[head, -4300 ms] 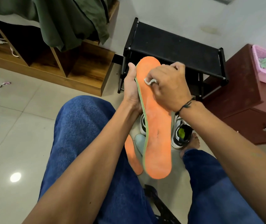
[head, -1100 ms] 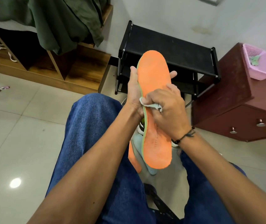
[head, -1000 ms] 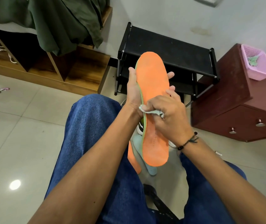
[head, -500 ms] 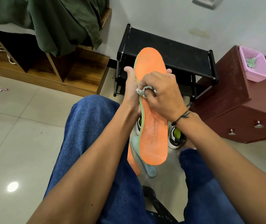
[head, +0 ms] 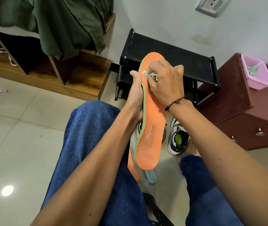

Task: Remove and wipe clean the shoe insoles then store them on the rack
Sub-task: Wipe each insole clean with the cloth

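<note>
Starting at the left, we are seeing a green cloth (head: 61, 22) draped over a wooden shelf unit (head: 74, 79), and below it our left leg in blue jeans (head: 87, 144) filling the lower frame. Moving inward, our left hand (head: 135, 95) is gripping the orange insole (head: 149, 128) by its green-edged left side, thumb up along the rim and the fingers hidden behind it, so we are holding it in the air between our knees, clear of the floor. The insole's long axis is running nearly straight away from us, heel end hanging low toward our lap and toe end pointing up and forward at the black shoe rack (head: 170, 62), orange face turned to us. Our right hand (head: 166, 82) is curling round a small white wipe (head: 149, 75) and pressing it on the toe half of that face. We are judging that the wiping is carrying on along this axis, and that the rack lies dead ahead of the toe tip, so storing it is calling for a forward reach, with the right hand the nearer one to the rack's top shelf. Under the held insole a second orange insole (head: 133, 167) and a pale blue one (head: 150, 176) are lying on the tiled floor (head: 16, 136). Further right a white sneaker (head: 178, 139) is sitting by our right foot, and beyond it a dark red cabinet (head: 244, 103) is carrying a pink basket (head: 257, 74).
</note>
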Available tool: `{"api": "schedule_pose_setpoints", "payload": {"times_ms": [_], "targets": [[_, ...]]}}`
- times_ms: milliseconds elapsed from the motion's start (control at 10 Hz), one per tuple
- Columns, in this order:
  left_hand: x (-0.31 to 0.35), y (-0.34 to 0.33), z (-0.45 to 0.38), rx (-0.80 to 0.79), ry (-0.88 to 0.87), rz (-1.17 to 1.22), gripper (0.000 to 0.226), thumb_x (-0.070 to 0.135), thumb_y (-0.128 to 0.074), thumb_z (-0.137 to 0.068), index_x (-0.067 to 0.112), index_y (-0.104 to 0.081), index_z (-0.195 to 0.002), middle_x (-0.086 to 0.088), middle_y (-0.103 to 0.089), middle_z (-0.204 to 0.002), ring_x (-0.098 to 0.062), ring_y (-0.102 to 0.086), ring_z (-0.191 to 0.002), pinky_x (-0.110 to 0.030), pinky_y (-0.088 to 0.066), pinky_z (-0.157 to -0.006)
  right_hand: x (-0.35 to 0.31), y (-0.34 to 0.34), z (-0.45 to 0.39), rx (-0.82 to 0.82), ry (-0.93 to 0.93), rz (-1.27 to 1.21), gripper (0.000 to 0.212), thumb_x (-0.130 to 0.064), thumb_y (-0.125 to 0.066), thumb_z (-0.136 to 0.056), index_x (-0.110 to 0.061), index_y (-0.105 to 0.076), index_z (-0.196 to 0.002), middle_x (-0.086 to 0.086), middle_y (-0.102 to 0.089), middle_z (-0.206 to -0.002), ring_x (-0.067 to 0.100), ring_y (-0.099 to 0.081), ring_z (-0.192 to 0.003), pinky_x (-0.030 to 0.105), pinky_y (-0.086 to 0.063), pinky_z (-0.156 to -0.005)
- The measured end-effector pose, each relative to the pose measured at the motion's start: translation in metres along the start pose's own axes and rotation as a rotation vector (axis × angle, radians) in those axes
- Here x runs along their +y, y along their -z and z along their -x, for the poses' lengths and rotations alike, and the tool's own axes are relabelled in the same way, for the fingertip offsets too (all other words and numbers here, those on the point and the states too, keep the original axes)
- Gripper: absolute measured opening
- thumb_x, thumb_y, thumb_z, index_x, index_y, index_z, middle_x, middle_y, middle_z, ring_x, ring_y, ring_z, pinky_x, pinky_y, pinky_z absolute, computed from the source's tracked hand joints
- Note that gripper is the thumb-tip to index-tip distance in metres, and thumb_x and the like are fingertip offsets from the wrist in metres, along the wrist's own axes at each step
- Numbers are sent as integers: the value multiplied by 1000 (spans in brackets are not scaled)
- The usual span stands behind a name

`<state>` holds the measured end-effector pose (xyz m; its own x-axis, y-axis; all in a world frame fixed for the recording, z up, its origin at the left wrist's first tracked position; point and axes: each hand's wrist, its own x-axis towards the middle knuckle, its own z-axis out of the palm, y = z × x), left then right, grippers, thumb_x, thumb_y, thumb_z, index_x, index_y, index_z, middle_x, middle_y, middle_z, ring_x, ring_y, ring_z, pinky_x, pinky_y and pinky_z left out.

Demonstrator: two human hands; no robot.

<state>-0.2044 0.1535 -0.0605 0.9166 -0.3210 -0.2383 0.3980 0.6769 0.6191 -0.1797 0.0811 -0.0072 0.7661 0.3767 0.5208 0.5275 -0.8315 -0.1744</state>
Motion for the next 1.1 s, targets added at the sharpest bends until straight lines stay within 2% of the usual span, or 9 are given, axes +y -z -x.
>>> {"api": "schedule_pose_setpoints", "payload": {"times_ms": [100,200,300,400,500,600,800,1000,1100], "targets": [[3,-3,11,82,-46,-75,137,91,-58,-33,19,-32,-146,-16,-34,-149,-33,-42,-123,-55,-32,-106,7,3,-5,9,-98,80,14,-18,-44,-86,-15,-56,-80,4,-59,-82,29,-52,-67,32,-20,-71],[10,-25,29,118,-17,10,95,86,-29,-73,13,-53,-129,-19,-61,-119,-33,-61,-94,-48,-52,-79,16,9,-14,0,-302,61,11,-16,-47,-85,-16,-58,-86,2,-63,-88,24,-56,-78,31,-26,-75],[12,-20,21,82,-34,70,83,73,-6,-87,15,-63,-104,-15,-70,-91,-30,-67,-78,-44,-56,-66,18,18,-16,102,-351,-170,10,-13,-51,-76,-12,-61,-78,1,-64,-79,21,-57,-73,40,-45,-75],[15,-17,17,62,-65,114,87,71,-7,-88,13,-72,-85,-11,-70,-81,-21,-68,-75,-33,-56,-70,1,20,7,10,-54,-235,10,-11,-55,-74,-12,-62,-80,-8,-55,-64,13,-47,-58,39,-44,-68],[11,-21,16,53,-98,49,79,68,-13,-91,12,-67,-80,-5,-67,-72,-14,-67,-71,-27,-54,-73,-7,15,17,-12,21,-252,12,-12,-53,-75,-16,-64,-79,-15,-44,-55,5,-37,-53,39,-42,-68],[7,-24,18,16,-68,68,71,66,-12,-92,15,-61,-102,-7,-67,-93,-17,-66,-87,-32,-52,-85,-2,12,4,33,53,-158,14,-16,-48,-77,-16,-62,-75,-8,-57,-59,19,-49,-51,39,-39,-68],[8,-18,21,-99,23,42,87,74,-11,-85,13,-43,-139,-12,-69,-92,-27,-68,-74,-39,-56,-58,15,12,-26,28,-113,201,14,-14,-43,-90,-16,-57,-94,-4,-59,-71,24,-51,-62,32,-20,-72],[4,-16,19,-91,53,95,96,78,-12,-82,7,-42,-138,-16,-63,-103,-29,-66,-80,-40,-55,-59,33,18,-28,4,-386,99,19,-14,-45,-90,-15,-57,-103,4,-65,-88,26,-59,-87,33,-30,-84],[10,-18,19,-31,20,80,88,76,-5,-83,15,-57,-119,-14,-67,-102,-28,-68,-79,-40,-55,-61,26,22,-20,153,-251,-124,16,-12,-50,-84,-11,-61,-96,2,-65,-81,26,-60,-77,40,-42,-78]]}}
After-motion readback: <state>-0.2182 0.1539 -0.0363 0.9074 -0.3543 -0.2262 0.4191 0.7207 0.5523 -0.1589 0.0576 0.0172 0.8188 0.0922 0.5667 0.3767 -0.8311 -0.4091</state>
